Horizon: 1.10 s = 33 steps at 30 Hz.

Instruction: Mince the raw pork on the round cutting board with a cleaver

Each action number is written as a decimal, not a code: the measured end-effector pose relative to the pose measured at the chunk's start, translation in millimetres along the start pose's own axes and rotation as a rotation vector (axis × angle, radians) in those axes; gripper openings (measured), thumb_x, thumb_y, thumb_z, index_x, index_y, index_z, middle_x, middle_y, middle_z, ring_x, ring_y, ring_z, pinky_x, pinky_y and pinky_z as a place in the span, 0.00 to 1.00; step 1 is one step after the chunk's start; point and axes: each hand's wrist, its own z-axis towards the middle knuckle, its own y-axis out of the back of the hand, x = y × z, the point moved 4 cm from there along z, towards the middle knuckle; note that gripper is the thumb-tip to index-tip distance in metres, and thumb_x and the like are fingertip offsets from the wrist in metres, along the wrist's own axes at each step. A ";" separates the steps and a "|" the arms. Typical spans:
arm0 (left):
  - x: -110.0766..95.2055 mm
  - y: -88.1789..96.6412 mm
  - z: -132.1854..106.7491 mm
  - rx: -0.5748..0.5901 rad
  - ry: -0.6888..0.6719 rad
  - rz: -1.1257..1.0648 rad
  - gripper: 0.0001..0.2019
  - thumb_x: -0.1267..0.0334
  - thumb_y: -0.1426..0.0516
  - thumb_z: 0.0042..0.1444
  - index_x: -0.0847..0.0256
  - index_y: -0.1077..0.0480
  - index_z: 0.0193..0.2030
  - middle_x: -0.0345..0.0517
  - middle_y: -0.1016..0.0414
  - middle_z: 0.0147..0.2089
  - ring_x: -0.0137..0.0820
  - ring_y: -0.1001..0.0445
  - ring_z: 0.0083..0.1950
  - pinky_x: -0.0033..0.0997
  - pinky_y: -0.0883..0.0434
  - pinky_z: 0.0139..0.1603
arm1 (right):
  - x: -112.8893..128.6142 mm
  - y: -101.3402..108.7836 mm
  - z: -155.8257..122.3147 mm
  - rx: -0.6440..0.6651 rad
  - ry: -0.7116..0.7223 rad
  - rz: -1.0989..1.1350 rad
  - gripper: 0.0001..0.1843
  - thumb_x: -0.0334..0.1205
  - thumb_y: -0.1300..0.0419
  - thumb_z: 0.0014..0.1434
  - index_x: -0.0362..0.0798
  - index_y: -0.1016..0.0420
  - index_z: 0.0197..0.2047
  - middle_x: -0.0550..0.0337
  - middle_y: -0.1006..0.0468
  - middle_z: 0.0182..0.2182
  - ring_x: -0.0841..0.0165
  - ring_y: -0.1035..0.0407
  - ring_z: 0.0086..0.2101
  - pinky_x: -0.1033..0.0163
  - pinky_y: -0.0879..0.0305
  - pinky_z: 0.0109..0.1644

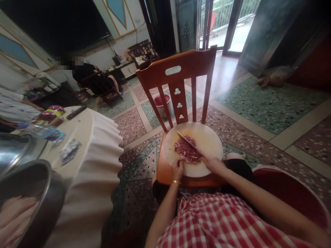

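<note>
A round white cutting board (210,144) rests on the seat of a wooden chair (178,74). Chopped red meat (190,156) is heaped at its middle. My right hand (212,164) is closed round the handle of a kitchen knife (186,141), whose blade lies slantwise over the meat, its tip pointing to the far left. At the near left edge of the heap, my left hand (177,169) has its fingers curled and pinched on the meat. The fingertips are small and partly hidden.
Left stands a cloth-covered table (85,137) with a metal basin (49,193) of pale meat, a plastic bottle (53,134) and a dark-handled knife (76,113). A bucket (163,105) is behind the chair; a red tub (287,196) sits right. Two other people are at far left.
</note>
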 end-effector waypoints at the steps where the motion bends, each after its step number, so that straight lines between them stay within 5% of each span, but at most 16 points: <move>1: -0.4 -0.2 0.0 0.009 -0.003 -0.011 0.09 0.66 0.51 0.52 0.64 0.31 0.34 0.44 0.28 0.33 0.28 0.31 0.37 0.29 0.34 0.41 | -2.4 -1.8 1.4 0.056 -0.032 -0.020 0.24 0.37 0.56 0.63 0.50 0.49 0.63 0.54 0.27 0.42 0.60 0.29 0.36 0.60 0.33 0.39; 7: 0.7 -1.3 -0.2 0.010 0.003 -0.012 0.09 0.65 0.51 0.53 0.63 0.31 0.34 0.44 0.29 0.33 0.28 0.31 0.36 0.29 0.34 0.41 | 4.7 9.5 6.5 -0.063 -0.015 -0.061 0.24 0.39 0.60 0.65 0.47 0.53 0.64 0.49 0.28 0.44 0.59 0.31 0.39 0.59 0.35 0.42; 12: -2.3 0.1 0.4 0.027 -0.015 -0.006 0.09 0.66 0.51 0.52 0.63 0.31 0.34 0.44 0.29 0.33 0.28 0.31 0.37 0.28 0.34 0.41 | -4.6 -1.1 13.0 0.129 -0.118 -0.122 0.24 0.38 0.58 0.64 0.47 0.51 0.63 0.51 0.24 0.34 0.58 0.29 0.33 0.59 0.34 0.36; 17: -3.7 0.5 -0.4 0.018 -0.024 0.000 0.09 0.65 0.51 0.53 0.63 0.31 0.34 0.43 0.29 0.33 0.28 0.31 0.36 0.28 0.34 0.40 | -2.4 16.3 14.1 -0.081 -0.046 -0.081 0.24 0.40 0.60 0.65 0.48 0.51 0.63 0.51 0.26 0.40 0.58 0.30 0.37 0.59 0.35 0.39; 22: -2.4 -0.2 -0.7 0.038 -0.018 -0.003 0.09 0.66 0.51 0.53 0.63 0.31 0.34 0.43 0.28 0.33 0.28 0.31 0.37 0.29 0.34 0.41 | -17.3 2.6 13.1 0.063 -0.141 -0.046 0.24 0.39 0.57 0.64 0.49 0.49 0.63 0.53 0.25 0.37 0.60 0.29 0.35 0.61 0.34 0.38; 27: -3.8 -0.9 0.0 0.029 -0.016 -0.015 0.09 0.65 0.51 0.53 0.63 0.31 0.34 0.44 0.28 0.33 0.28 0.31 0.37 0.29 0.34 0.42 | -15.0 13.9 9.7 -0.108 -0.067 0.021 0.24 0.41 0.58 0.65 0.49 0.50 0.63 0.51 0.29 0.45 0.58 0.31 0.39 0.58 0.35 0.41; 33: -0.8 -1.3 -0.2 0.043 -0.001 0.000 0.09 0.65 0.51 0.53 0.63 0.31 0.34 0.44 0.28 0.34 0.29 0.30 0.37 0.29 0.34 0.41 | -22.9 -2.2 -3.9 0.051 -0.165 0.037 0.23 0.38 0.58 0.64 0.51 0.48 0.62 0.53 0.26 0.40 0.57 0.30 0.38 0.57 0.34 0.40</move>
